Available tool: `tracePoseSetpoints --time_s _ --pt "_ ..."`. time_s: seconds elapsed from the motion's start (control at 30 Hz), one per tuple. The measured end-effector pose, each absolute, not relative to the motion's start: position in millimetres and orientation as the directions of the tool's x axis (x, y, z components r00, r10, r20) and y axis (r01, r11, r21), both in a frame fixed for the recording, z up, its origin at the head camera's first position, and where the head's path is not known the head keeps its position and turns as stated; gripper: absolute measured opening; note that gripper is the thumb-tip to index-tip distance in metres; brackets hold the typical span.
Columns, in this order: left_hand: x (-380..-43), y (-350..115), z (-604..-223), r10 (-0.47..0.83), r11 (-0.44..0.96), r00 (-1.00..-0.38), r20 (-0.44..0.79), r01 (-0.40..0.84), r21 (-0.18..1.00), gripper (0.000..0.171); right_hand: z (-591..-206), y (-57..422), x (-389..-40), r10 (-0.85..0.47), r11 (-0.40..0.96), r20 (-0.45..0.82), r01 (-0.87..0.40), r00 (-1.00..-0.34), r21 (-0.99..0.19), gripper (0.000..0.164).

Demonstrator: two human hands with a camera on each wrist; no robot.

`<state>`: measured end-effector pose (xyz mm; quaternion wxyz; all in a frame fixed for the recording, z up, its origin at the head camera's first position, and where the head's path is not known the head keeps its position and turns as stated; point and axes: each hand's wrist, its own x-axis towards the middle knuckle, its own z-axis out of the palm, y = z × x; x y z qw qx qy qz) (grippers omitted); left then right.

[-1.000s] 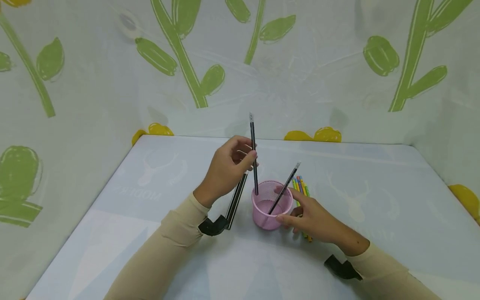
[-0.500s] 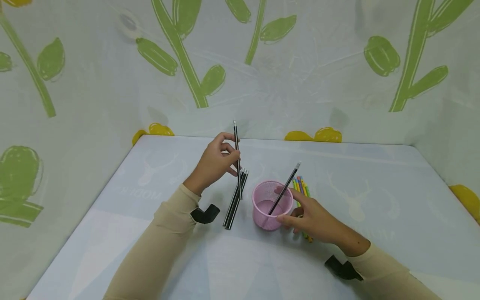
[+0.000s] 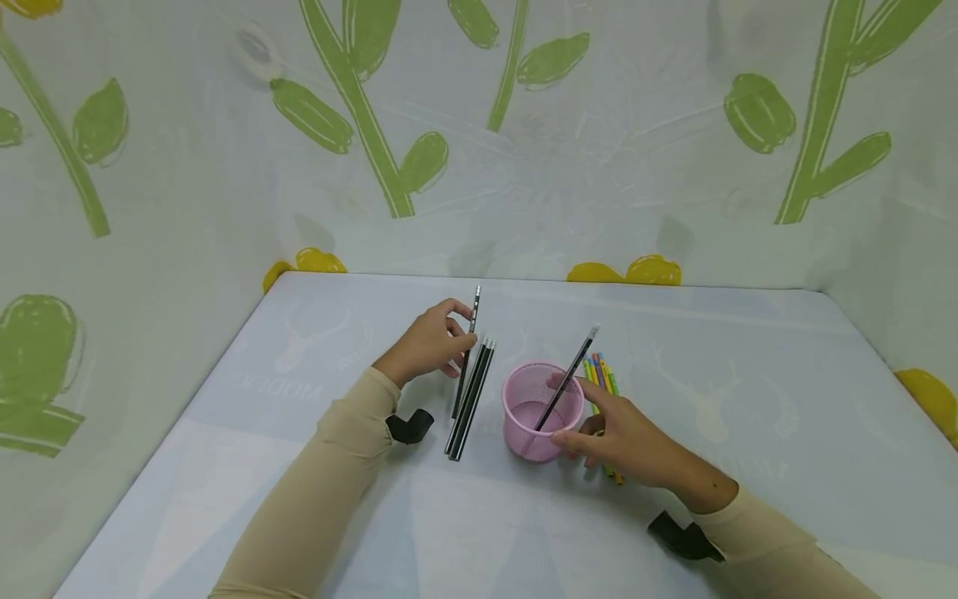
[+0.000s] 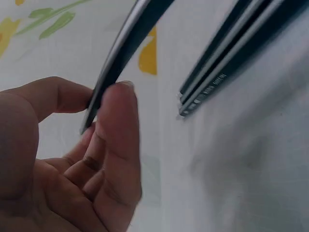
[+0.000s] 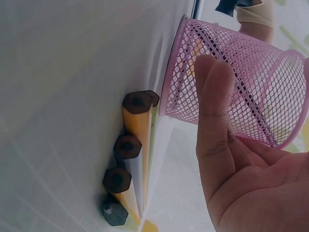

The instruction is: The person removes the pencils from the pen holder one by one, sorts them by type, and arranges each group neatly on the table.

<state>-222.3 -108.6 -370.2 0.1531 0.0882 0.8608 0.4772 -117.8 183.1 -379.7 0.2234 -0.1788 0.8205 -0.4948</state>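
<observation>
My left hand (image 3: pixel 432 341) pinches a black pencil (image 3: pixel 475 309) between thumb and forefinger. That pencil slants with its silvery end up and its lower end beside several black pencils (image 3: pixel 471 403) lying on the table. In the left wrist view the held pencil (image 4: pixel 116 63) is apart from the lying pencils (image 4: pixel 227 58). My right hand (image 3: pixel 624 433) holds a pink mesh pencil cup (image 3: pixel 531 445) by its right side, thumb at the near rim. Inside the upright cup leans another black pencil (image 3: pixel 570 372).
Several coloured pencils (image 3: pixel 612 387) lie to the right of the cup, partly hidden by the right hand; their ends (image 5: pixel 128 146) show in the right wrist view. A pale cloth covers the table (image 3: pixel 748 399). Behind it hangs a leaf-patterned backdrop (image 3: pixel 636 166).
The left hand has moved left, away from over the cup, and then lowered its pencil to the left side of the lying black pencils. The right hand and the cup stay in place.
</observation>
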Motion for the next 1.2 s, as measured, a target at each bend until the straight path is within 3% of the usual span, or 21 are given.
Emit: tracePoseSetpoints --time_s 0.47,1.2 --pt "-225 -116 -390 0.333 0.617 -0.881 -0.334 -0.064 0.784 0.040 -380 183 -118 -0.509 0.461 -0.192 -0.078 -0.839 -0.884 0.093" --pt "-217 -109 -387 0.364 0.719 -0.854 -0.371 0.005 0.695 0.046 -381 183 -118 -0.505 0.459 -0.197 -0.069 -0.840 -0.886 0.095"
